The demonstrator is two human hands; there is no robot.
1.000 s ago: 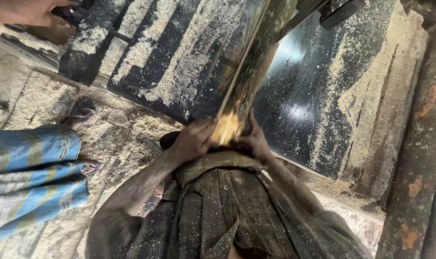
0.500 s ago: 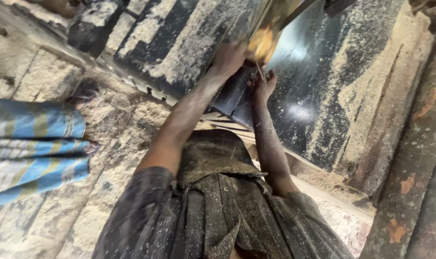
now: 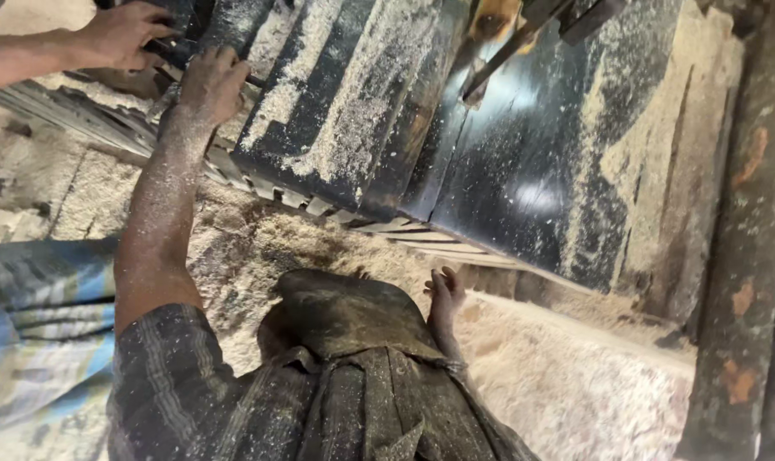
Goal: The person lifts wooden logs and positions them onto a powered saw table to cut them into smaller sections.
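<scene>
Two hands: left hand (image 3: 206, 84) curled on the far-left edge of the dusty black machine bed (image 3: 353, 111), which runs left-right; right hand (image 3: 445, 294) hangs open, near, w/ nothing in it.

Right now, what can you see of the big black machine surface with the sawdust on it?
The black machine surface looks like glossy dark metal in long sloping panels. Pale sawdust streaks it, thickest on the left panel. A ribbed edge runs along its lower side. The left hand rests at its upper left end, beside another person's hand. The right hand hangs just below it.

Glossy black metal machine bed (image 3: 524, 171), matt sawdust-coated; rusty rough post (image 3: 737, 256).
</scene>
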